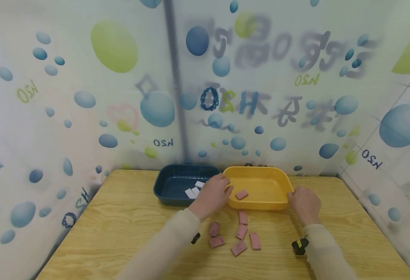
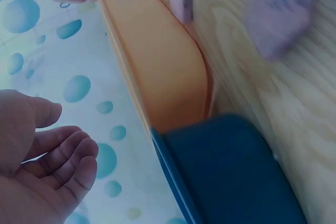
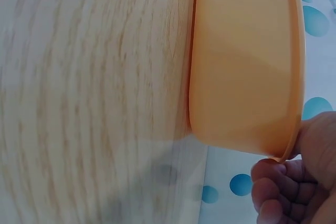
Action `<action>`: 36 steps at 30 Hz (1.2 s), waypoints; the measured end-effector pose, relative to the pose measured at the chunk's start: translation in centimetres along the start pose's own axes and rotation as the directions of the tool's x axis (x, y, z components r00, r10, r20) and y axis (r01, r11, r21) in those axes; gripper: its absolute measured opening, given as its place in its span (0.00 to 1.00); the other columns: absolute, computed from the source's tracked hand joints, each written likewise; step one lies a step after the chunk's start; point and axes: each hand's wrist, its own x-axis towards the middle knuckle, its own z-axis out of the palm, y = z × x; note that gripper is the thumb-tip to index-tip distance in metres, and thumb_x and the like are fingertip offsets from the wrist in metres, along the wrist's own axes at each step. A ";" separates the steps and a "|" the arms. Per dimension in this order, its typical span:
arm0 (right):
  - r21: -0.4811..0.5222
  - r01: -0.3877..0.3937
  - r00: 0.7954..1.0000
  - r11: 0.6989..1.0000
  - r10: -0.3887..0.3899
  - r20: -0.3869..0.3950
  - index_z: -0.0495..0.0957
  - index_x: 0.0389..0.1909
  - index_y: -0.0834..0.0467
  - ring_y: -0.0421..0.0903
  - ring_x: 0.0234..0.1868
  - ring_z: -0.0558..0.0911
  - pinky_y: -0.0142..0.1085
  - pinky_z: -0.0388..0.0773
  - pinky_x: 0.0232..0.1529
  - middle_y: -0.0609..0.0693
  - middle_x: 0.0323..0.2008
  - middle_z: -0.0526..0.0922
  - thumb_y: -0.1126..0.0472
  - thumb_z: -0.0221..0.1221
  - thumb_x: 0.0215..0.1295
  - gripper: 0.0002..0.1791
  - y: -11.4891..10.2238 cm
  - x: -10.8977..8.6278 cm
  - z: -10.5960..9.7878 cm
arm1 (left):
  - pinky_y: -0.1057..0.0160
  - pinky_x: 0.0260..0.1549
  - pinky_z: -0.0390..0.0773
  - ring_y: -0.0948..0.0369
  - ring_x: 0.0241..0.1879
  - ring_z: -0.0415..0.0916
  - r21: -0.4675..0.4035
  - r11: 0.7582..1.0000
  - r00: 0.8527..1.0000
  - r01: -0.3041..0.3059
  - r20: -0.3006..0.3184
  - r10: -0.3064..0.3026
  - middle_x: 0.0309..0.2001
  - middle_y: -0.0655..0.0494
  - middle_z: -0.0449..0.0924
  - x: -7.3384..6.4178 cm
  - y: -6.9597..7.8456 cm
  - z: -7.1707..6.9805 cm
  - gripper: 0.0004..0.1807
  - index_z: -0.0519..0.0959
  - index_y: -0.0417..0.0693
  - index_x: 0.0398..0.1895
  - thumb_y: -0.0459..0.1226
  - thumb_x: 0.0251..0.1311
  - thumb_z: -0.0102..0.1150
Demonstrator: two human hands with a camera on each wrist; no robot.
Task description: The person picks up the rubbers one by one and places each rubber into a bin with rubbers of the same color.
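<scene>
My right hand [image 1: 305, 203] pinches the right rim of a yellow plastic tray [image 1: 260, 204], thumb and curled fingers around its edge in the right wrist view. Holding nothing, my left hand [image 1: 211, 195] hovers over the place where the yellow tray meets a dark blue tray [image 1: 168, 200]. Its fingers bend loosely, apart from the rims, in the left wrist view. One pink rectangular block [image 1: 241, 195] lies inside the yellow tray. Small white blocks [image 1: 192, 193] sit in the blue tray, partly hidden by the left hand.
Several pink blocks [image 1: 239, 248] lie scattered on the wooden table [image 1: 121, 233] in front of the yellow tray. Behind the trays rises a wall [image 1: 278, 128] patterned with blue and green dots. Another wall stands on each side.
</scene>
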 end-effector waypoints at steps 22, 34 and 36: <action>0.016 -0.015 1.000 1.000 0.015 0.012 0.68 0.13 0.58 0.47 0.18 0.67 0.36 0.62 0.18 0.50 0.14 0.66 0.62 0.53 0.68 0.21 0.2 0.1 0.0 | 0.65 0.27 0.75 0.62 0.27 0.68 0.090 0.983 0.986 -0.162 -0.021 0.164 0.27 0.58 0.73 -7.1 -5.8 -2.1 0.05 0.83 0.46 0.30 0.34 0.63 0.68; 0.019 0.000 1.000 1.000 0.000 -0.018 0.67 0.11 0.58 0.46 0.16 0.65 0.35 0.60 0.17 0.49 0.12 0.65 0.62 0.53 0.68 0.22 0.3 0.2 0.4 | 0.63 0.30 0.80 0.62 0.29 0.74 0.069 0.971 0.964 -0.228 0.154 0.216 0.31 0.56 0.77 -10.3 -8.2 -2.3 0.04 0.84 0.42 0.34 0.26 0.58 0.67; 0.019 -0.001 1.000 1.000 0.002 -0.015 0.67 0.11 0.58 0.46 0.16 0.66 0.35 0.60 0.17 0.49 0.12 0.65 0.62 0.53 0.68 0.22 0.3 0.2 0.3 | 0.63 0.31 0.80 0.62 0.31 0.75 0.061 0.971 0.957 -0.233 0.193 0.217 0.33 0.55 0.78 -10.7 -8.3 -2.4 0.06 0.84 0.43 0.36 0.26 0.57 0.68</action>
